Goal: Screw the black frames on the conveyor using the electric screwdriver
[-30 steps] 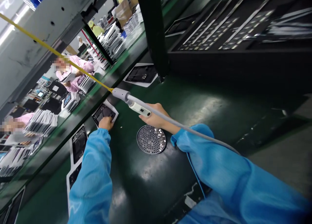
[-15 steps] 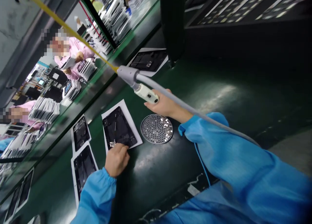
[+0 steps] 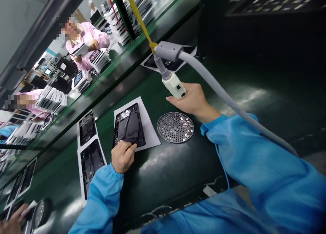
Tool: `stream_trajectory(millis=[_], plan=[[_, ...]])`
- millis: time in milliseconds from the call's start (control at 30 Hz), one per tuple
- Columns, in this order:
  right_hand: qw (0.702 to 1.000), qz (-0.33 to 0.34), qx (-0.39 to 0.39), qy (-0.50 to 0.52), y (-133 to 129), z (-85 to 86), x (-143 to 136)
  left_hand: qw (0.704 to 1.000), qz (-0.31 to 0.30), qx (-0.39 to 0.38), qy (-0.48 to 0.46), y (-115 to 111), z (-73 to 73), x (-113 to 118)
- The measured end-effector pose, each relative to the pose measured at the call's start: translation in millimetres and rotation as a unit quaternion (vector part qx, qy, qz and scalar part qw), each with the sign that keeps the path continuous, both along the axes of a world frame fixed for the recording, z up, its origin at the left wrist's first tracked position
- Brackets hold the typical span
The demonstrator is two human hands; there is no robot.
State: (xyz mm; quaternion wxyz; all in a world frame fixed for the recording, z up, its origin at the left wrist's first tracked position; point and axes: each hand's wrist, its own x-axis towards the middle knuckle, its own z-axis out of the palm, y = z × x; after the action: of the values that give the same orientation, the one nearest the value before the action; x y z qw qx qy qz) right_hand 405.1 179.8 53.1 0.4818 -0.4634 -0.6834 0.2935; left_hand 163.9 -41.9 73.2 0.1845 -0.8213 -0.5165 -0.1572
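Note:
My right hand [image 3: 192, 99] is wrapped around a pale electric screwdriver [image 3: 175, 85], held upright with its cable end at the top; its tip is hidden. Under my left hand [image 3: 123, 156], curled fingers grip the near edge of a black tablet housing [image 3: 132, 128]. A bright shiny patch and a thin strip show inside the housing, which lies on a white sheet [image 3: 150, 134]. Just right of it, below the right hand, sits a round tray [image 3: 173, 128] full of holes, with small shiny bits along its right side.
More tablet housings [image 3: 90, 159] lie on the left, and another [image 3: 165, 61] behind the screwdriver. The yellow cord [image 3: 137, 15] and thick grey cable [image 3: 214, 71] cross the space above the bench. At lower left a co-worker's hand [image 3: 17, 215] shows. People in pink sit across the rail.
The view has shifted, so the bench things sit further right. The screwdriver has tilted more upright in my right hand. My left hand stays at the housing's near edge. A co-worker's hand has appeared lower left.

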Motion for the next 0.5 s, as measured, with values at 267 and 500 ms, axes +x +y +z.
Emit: stream_trajectory(millis=[267,500], plan=[[1.000,-0.006,-0.004,0.006,1,-0.8,-1,0.982,0.021,-0.187,-0.004,23,-13.1,8],[1.000,-0.001,-0.016,0.013,-2,3.9,0,0.969,0.019,-0.226,-0.101,18,-21.5,16]])
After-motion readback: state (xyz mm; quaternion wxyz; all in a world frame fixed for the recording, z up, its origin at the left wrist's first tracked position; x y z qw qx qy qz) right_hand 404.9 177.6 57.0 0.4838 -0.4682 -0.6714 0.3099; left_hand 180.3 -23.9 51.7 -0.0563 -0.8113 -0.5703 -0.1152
